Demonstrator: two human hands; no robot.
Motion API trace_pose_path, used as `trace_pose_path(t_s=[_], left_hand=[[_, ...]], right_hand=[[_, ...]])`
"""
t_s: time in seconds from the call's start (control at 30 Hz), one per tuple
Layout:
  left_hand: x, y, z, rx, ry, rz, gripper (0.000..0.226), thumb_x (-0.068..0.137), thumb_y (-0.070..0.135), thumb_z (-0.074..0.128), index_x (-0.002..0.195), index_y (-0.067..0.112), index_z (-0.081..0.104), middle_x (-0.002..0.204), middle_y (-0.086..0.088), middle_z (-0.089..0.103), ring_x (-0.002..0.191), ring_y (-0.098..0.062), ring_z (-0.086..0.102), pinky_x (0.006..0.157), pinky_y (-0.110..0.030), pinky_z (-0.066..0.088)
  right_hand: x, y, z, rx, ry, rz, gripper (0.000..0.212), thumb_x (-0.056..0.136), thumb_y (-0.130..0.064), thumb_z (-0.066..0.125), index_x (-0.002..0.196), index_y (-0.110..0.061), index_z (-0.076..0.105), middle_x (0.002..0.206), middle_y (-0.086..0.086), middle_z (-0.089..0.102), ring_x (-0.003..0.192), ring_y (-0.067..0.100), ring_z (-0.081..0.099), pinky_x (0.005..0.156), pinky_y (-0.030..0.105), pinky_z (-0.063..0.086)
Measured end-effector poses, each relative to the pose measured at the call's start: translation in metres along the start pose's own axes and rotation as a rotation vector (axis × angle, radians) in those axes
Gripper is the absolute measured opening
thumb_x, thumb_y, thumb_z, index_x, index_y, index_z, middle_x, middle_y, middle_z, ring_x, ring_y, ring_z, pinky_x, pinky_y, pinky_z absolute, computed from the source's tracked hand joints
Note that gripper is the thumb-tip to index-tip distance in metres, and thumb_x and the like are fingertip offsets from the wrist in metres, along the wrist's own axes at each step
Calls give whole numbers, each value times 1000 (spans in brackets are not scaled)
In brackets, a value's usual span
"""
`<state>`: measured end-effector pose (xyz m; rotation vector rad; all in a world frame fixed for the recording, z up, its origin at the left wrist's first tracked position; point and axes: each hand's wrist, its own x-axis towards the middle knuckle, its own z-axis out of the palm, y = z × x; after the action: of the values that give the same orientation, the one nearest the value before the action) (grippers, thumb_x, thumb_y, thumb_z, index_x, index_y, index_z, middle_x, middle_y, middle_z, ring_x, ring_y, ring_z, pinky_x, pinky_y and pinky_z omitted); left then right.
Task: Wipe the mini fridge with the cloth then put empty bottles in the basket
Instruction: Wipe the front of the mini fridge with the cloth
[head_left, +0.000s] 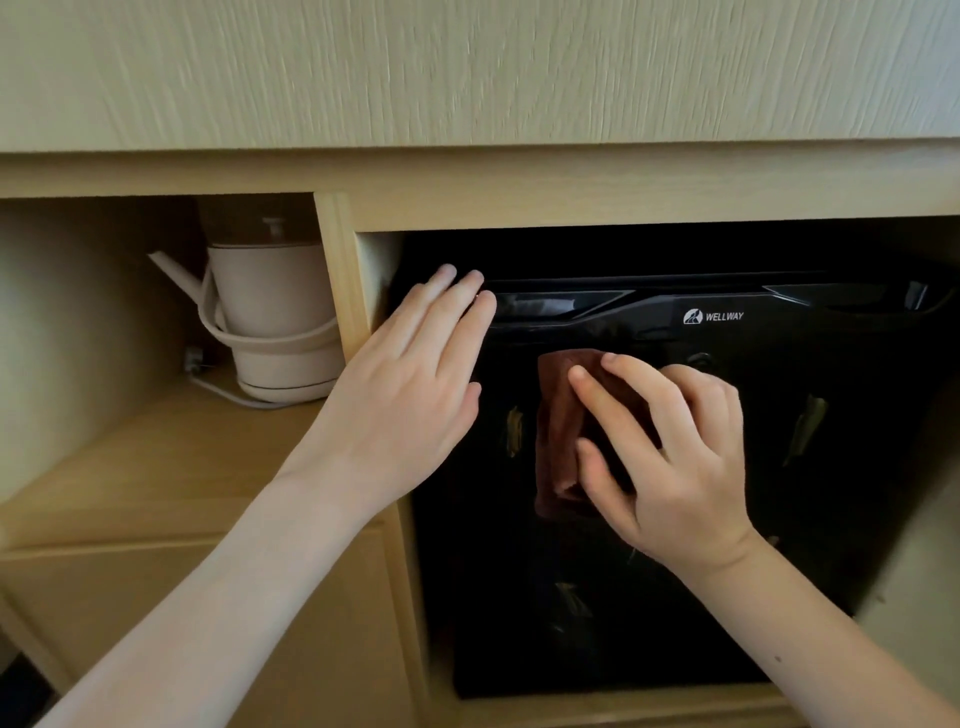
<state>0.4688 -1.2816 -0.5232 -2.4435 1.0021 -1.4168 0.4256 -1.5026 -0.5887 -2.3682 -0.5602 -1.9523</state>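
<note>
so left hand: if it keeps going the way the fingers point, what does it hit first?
The left hand lies flat, fingers aimed up and right at the mini fridge top-left corner. Its fingertips already reach the door's top trim, so likely that edge first, then the dark gap above. Depth is unclear.

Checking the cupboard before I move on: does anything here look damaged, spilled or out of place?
Nothing stands out. The mini fridge sits squarely in its niche with its door shut, the right hand presses the brown cloth flat on it, and the kettle stands upright on the neighbouring shelf, cord wrapped around it.
</note>
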Motion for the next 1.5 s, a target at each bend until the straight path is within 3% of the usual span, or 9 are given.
trace_pose_path(t_s=[0.13,0.27,0.53,0.73,0.87,1.0,1.13,1.2,1.5], left_hand=[[-6,-7,9,83,90,46,58,99,28,53,148,0,39,155,-20,38,146,-33,33,123,-45,21],[-19,-18,20,156,172,80,59,103,35,48,153,8,34,159,-10,34,148,-29,29,123,-42,13],[-29,-22,35,136,232,89,63,101,39,50,155,11,31,161,-6,31,149,-26,26,124,-39,11],[-29,-21,36,106,255,81,62,100,38,50,154,11,33,161,-5,31,149,-26,27,124,-39,11],[-28,-20,39,112,272,67,62,99,38,51,153,12,35,160,-4,33,149,-25,28,123,-39,11],[-28,-19,39,102,288,56,61,98,37,51,153,13,37,160,-4,34,149,-25,29,123,-38,10],[-27,-18,37,91,284,59,60,98,36,51,152,12,38,159,-4,35,148,-25,30,123,-38,10],[-27,-18,38,98,289,53,60,98,37,51,152,12,38,159,-4,36,148,-25,30,123,-38,10],[-28,-18,36,81,277,65,61,97,31,52,153,12,36,160,-4,33,149,-25,28,123,-38,9]], right_hand=[[-5,-3,3,13,-49,14,60,87,-55,66,123,-7,71,125,16,67,106,35,54,87,45,44],[-2,-7,9,-49,-25,26,47,87,-40,74,119,-6,72,120,19,68,105,36,54,82,46,49],[-10,-12,9,-11,-24,44,32,93,-14,66,124,-4,69,121,20,66,97,41,60,85,42,51],[-25,-28,16,22,-134,-78,31,92,-5,65,123,-6,71,119,18,69,88,41,62,79,45,52],[-29,-8,3,-46,-99,19,32,93,0,59,122,-5,70,118,21,66,91,45,60,84,44,48],[-19,-24,13,-129,-11,64,29,98,-5,57,123,-4,70,118,21,68,98,39,54,77,47,50],[-26,-39,24,-102,-113,-6,48,94,-36,65,133,-8,63,132,16,60,104,38,52,80,49,47],[-27,-38,25,-64,-124,2,51,92,-41,68,133,-12,63,133,13,55,106,37,52,82,48,47],[-29,-19,4,20,-187,20,33,93,-10,67,126,-10,69,123,17,65,95,41,58,76,50,49]])
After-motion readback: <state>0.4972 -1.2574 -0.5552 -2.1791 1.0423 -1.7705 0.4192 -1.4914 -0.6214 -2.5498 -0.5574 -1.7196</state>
